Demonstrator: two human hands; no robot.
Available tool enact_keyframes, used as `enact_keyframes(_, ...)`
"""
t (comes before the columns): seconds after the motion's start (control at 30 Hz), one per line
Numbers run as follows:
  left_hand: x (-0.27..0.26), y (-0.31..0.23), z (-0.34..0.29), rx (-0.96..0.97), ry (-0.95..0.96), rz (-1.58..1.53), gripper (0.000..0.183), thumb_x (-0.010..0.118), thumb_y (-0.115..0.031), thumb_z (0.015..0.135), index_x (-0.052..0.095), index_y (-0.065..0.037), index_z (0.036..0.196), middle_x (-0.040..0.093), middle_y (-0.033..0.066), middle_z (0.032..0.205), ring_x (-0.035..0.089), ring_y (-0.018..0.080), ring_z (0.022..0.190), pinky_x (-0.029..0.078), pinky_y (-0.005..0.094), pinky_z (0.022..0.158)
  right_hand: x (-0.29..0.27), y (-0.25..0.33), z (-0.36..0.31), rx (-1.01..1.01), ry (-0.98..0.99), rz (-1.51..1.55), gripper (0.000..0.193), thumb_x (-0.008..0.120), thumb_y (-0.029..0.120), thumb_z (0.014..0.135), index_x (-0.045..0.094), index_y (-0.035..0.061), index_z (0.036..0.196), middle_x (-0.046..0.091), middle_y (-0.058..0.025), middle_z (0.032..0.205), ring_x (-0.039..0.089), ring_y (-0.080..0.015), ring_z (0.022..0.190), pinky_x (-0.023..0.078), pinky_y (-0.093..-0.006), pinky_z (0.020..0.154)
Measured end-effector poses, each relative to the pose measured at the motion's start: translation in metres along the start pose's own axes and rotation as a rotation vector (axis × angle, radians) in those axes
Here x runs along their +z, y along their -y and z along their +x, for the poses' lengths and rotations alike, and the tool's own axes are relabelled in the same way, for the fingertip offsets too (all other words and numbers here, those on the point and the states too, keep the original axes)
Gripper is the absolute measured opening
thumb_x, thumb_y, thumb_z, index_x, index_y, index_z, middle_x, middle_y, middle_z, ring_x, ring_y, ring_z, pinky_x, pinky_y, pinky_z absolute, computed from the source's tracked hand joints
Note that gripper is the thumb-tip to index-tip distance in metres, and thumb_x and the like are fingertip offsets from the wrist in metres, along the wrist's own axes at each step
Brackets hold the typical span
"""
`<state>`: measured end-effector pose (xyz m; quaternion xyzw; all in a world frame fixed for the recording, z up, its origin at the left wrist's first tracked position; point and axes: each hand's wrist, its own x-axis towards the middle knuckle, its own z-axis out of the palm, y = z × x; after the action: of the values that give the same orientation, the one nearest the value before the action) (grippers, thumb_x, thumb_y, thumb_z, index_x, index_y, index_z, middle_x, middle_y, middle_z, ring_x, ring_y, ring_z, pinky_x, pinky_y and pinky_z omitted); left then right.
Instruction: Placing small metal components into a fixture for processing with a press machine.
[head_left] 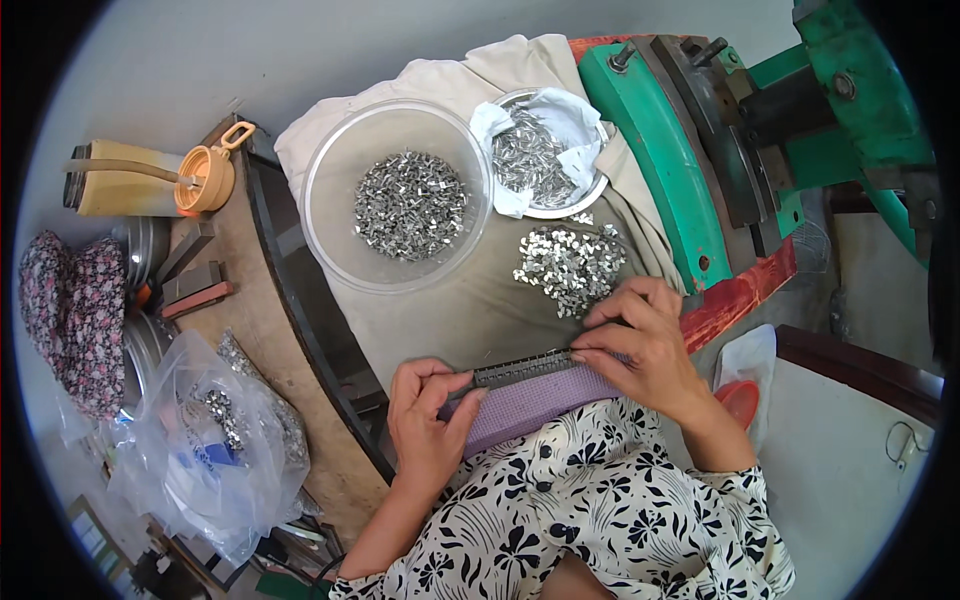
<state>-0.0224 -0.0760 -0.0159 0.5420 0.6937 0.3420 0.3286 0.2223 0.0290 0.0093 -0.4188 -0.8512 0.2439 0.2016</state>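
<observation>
A dark metal strip point(525, 367) with a row of small pins or slots along it lies on a purple woven-textured block point(530, 405) in front of my body. My left hand point(425, 415) is closed on the strip's left end, thumb in front and fingers behind. At the strip's right end my right hand point(645, 345) has thumb and fingers pinched together; whether a small part is between them cannot be made out. Just beyond that hand is a loose pile of small shiny metal pieces point(570, 268) on the beige cloth point(400, 325).
A large clear plastic bowl point(318, 215) of small metal parts stands behind, beside a metal bowl point(560, 211) lined with white plastic and holding thin metal pieces. A green machine press point(655, 165) stands at right. At left, a wooden bench point(250, 290) carries plastic bags point(215, 440) and an orange-lidded container point(208, 178).
</observation>
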Motion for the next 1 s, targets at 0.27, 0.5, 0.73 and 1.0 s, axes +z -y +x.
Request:
enact_keyframes(0.27, -0.001, 0.005, 0.001, 0.089, 0.031, 0.009, 0.025, 0.081, -0.004, 0.071, 0.07, -0.004, 0.093, 0.059, 0.0088, 0.1, 0.055, 0.024, 0.083, 0.045, 0.0338, 0.073, -0.012, -0.015, -0.044, 0.139, -0.372, 0.017, 0.021, 0.081, 0.002, 0.066, 0.076, 0.0065, 0.086, 0.064, -0.0041, 0.088, 0.057, -0.0227, 0.085, 0.046, -0.0328, 0.073)
enact_keyframes(0.5, 0.0, 0.01, -0.004, 0.165, 0.076, 0.057, 0.022, 0.079, 0.002, 0.073, 0.065, 0.001, 0.091, 0.054, 0.0117, 0.11, 0.051, 0.0177, 0.079, 0.044, 0.0285, 0.073, -0.011, -0.034, -0.073, 0.227, -0.59, -0.05, 0.021, 0.077, -0.005, 0.07, 0.073, 0.0025, 0.089, 0.063, -0.0073, 0.088, 0.057, -0.021, 0.081, 0.045, -0.0303, 0.067)
enact_keyframes(0.73, 0.002, 0.01, -0.003, 0.162, 0.049, 0.074, 0.025, 0.08, -0.009, 0.071, 0.068, -0.007, 0.093, 0.059, 0.0071, 0.107, 0.051, 0.0216, 0.077, 0.042, 0.0369, 0.074, 0.01, 0.0, -0.06, -0.116, -0.42, -0.161, 0.034, 0.081, 0.006, 0.06, 0.076, 0.0155, 0.092, 0.064, -0.0008, 0.09, 0.057, -0.0206, 0.081, 0.046, -0.0338, 0.07)
enact_keyframes(1.0, -0.001, 0.0, 0.0, 0.143, 0.072, 0.126, 0.026, 0.079, -0.011, 0.074, 0.067, -0.007, 0.096, 0.056, 0.0073, 0.11, 0.054, 0.0242, 0.085, 0.041, 0.0382, 0.079, 0.041, 0.026, -0.019, -0.302, -0.257, -0.128, 0.035, 0.086, 0.015, 0.059, 0.077, 0.02, 0.092, 0.063, 0.0018, 0.097, 0.054, -0.0219, 0.087, 0.043, -0.0352, 0.075)
